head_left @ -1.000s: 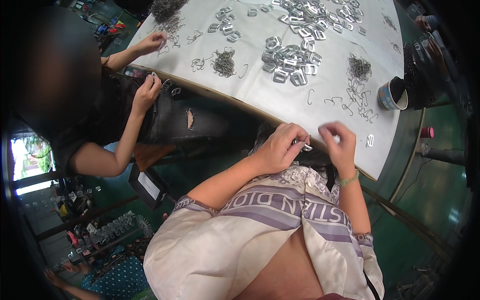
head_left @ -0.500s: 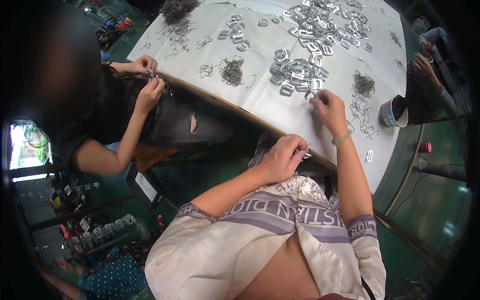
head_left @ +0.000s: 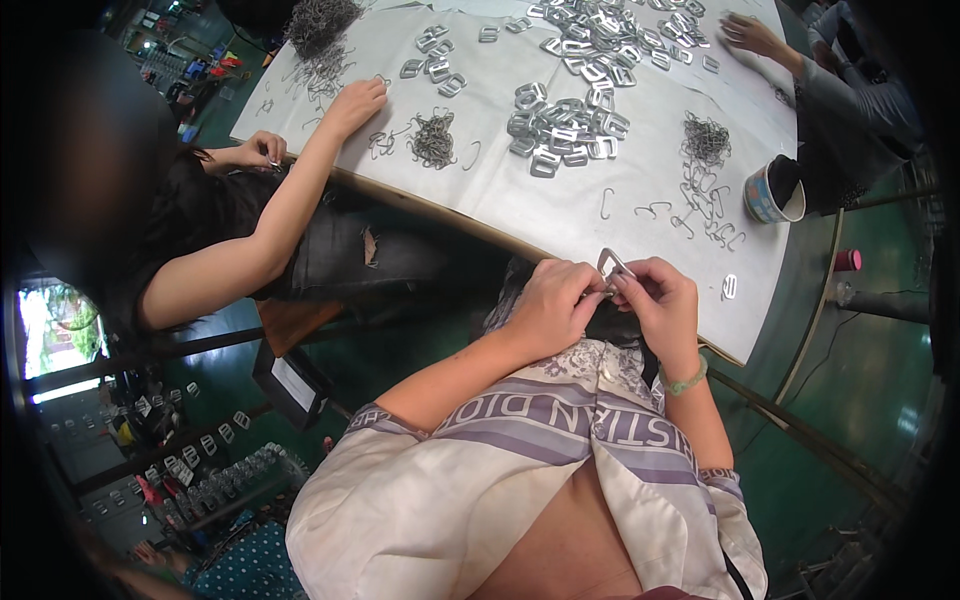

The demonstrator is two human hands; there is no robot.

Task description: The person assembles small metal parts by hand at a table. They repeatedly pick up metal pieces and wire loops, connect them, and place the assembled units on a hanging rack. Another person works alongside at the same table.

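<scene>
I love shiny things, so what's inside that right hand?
A silver buckle pokes out of the right hand. The fingers cover its lower end; the palm's hidden too.

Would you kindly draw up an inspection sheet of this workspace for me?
Surface: white tabletop, lightly creased.
Work pieces: piled silver buckles; tangled wire hooks, some loose around the heap.
Clutter: patterned tub with dark contents near the right edge; lone buckle apart from the pile.
Hands: right hand pinches a held buckle; left hand meets it, grip partly hidden.
Cables: thin dark cable at the right, by the green floor.
Surroundings: co-workers' hands at the left and far right.
</scene>
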